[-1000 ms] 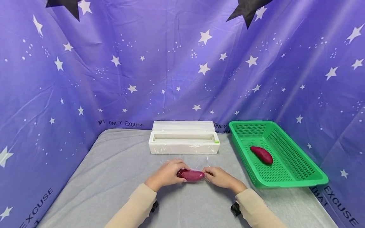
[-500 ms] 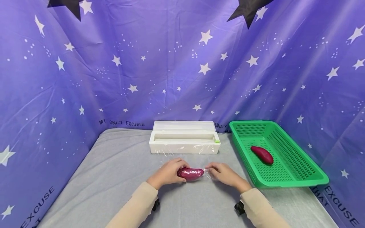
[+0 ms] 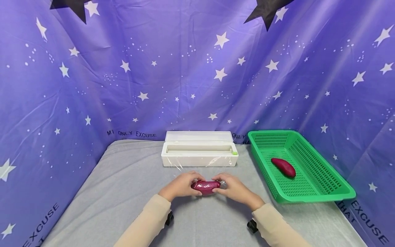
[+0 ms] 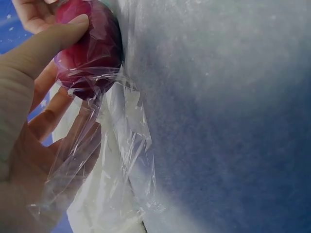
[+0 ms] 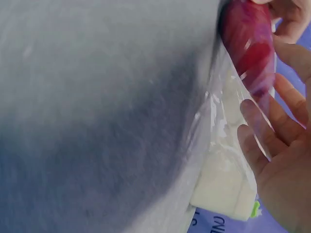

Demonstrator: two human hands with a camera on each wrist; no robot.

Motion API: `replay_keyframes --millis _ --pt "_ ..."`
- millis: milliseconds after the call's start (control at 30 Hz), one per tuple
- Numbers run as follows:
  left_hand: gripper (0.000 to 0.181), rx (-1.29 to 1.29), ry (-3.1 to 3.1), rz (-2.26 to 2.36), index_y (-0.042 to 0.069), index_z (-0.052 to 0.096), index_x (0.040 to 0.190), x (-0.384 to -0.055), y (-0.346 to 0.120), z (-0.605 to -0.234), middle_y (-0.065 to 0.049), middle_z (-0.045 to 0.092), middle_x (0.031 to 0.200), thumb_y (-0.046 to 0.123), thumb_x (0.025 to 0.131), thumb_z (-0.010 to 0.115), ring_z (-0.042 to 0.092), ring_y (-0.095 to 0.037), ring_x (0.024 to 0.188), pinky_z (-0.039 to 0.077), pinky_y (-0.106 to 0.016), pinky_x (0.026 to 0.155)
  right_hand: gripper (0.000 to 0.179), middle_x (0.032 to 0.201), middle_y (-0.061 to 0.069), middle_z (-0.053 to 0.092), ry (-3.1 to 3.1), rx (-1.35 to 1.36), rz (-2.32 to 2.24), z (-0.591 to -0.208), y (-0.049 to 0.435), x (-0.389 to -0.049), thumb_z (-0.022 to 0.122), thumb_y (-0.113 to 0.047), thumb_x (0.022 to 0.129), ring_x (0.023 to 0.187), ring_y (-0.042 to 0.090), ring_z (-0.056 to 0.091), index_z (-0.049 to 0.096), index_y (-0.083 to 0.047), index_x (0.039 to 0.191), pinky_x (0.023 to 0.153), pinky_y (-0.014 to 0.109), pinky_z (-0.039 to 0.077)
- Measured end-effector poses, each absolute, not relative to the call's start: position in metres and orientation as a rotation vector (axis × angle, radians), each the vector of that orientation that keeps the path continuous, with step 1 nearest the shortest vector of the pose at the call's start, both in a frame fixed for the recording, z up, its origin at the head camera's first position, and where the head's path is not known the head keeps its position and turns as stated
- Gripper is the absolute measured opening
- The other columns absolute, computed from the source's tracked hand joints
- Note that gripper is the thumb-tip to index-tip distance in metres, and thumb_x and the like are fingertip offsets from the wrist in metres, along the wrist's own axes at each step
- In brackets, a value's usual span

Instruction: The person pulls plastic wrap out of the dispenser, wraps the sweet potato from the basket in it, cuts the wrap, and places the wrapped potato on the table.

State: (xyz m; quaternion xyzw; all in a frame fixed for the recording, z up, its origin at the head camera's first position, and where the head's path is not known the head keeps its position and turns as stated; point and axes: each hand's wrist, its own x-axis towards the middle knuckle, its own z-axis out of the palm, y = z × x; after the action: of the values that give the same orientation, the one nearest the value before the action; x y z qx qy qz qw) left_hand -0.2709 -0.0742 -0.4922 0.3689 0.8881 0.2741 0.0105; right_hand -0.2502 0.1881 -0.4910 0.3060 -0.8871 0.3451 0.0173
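Observation:
A dark red-purple sweet potato [image 3: 206, 187], glossy under clear plastic wrap, lies crosswise between both hands in the head view. My left hand [image 3: 182, 185] grips its left end, thumb in front and fingers behind. At the right end, my right hand [image 3: 236, 189] holds it between thumb and fingers. Loose plastic wrap [image 4: 129, 121] trails off the left end in the left wrist view, hanging past the palm. More wrap [image 5: 214, 121] stretches from the other end beside the right fingers. The fingers partly hide both ends of the sweet potato.
Behind the hands stands a white plastic wrap dispenser [image 3: 199, 161] with its lid raised and a green tab at the right. A green basket [image 3: 314, 199] sits at the right, holding another sweet potato [image 3: 284, 167]. Starry purple cloth [image 3: 185, 85] surrounds the grey-covered table [image 3: 123, 178].
My right hand pulled loose wrap out to the right of the sweet potato, then came back left and took its right end. My left hand kept its grip.

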Motion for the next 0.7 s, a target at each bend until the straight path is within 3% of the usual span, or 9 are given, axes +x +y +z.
replay_keyframes --millis 300,500,700 --pt "0.049 1.04 2.655 1.017 0.012 0.069 0.125 -0.273 -0.078 -0.49 -0.003 0.066 0.119 0.029 0.081 0.085 0.061 -0.017 0.104 0.05 -0.033 0.089 0.034 0.115 0.001 0.068 -2.785 0.959 1.145 -0.497 0.183 -0.256 0.074 -0.025 0.092 0.105 0.019 0.064 0.066 -0.009 0.12 0.091 0.04 0.053" --pt "0.052 0.955 2.609 1.109 0.01 0.069 0.126 -0.277 -0.082 -0.493 -0.003 0.067 0.118 0.032 0.081 0.085 0.063 -0.017 0.103 0.052 -0.029 0.083 0.034 0.111 0.0 0.069 -2.853 0.969 1.194 -0.493 0.183 -0.263 0.072 -0.028 0.094 0.1 0.017 0.064 0.066 -0.008 0.12 0.088 0.036 0.053" --pt "0.049 0.894 2.607 1.156 0.011 0.069 0.125 -0.282 -0.085 -0.497 0.0 0.068 0.115 0.037 0.085 0.081 0.064 -0.014 0.097 0.052 -0.031 0.082 0.035 0.115 0.004 0.067 -2.891 0.988 1.216 -0.492 0.185 -0.271 0.069 -0.03 0.096 0.106 0.022 0.062 0.066 -0.005 0.121 0.091 0.043 0.051"
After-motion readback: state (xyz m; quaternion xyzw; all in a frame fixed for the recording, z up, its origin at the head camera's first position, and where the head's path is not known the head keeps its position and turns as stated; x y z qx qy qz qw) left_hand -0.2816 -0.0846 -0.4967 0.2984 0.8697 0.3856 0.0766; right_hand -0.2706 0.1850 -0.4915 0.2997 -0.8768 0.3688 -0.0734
